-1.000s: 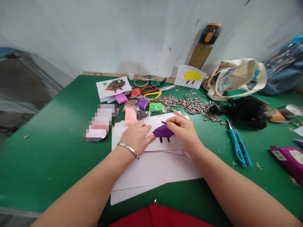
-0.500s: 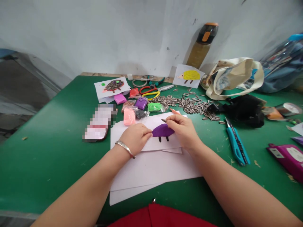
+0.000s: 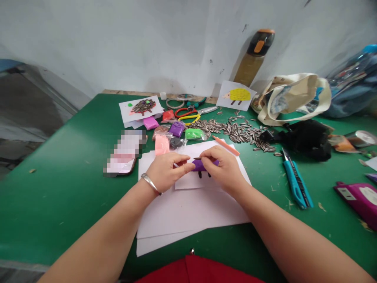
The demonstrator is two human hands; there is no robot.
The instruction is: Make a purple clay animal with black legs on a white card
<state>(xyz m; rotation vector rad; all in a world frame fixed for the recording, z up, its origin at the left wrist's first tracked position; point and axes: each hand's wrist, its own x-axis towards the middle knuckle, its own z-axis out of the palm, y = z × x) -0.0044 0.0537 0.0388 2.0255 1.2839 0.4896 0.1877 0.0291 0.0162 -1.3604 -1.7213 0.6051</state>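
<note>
A dark seed (image 3: 197, 158) sits pinched in the right hand (image 3: 223, 167) over the purple shape (image 3: 199, 166), on paper (image 3: 191, 214) near the middle of the table's (image 3: 73, 196) near edge. Beside it, the left hand (image 3: 165, 171) is slightly open, apparently gripping nothing.

Purple clay body (image 3: 198, 165), black legs (image 3: 200, 175); white paper (image 3: 188, 212); striped grey-brown seeds (image 3: 240, 131); green table (image 3: 73, 169).

Your left grip (image 3: 165, 171) hides the left end of the purple shape (image 3: 198, 165); your right grip (image 3: 223, 168) covers part of its right side, plus one seed (image 3: 196, 158) tip. Phone screen (image 3: 127, 147) pixelated, unreadable. Magenta case (image 3: 357, 199) cut off right, red garment (image 3: 194, 271) below.
</note>
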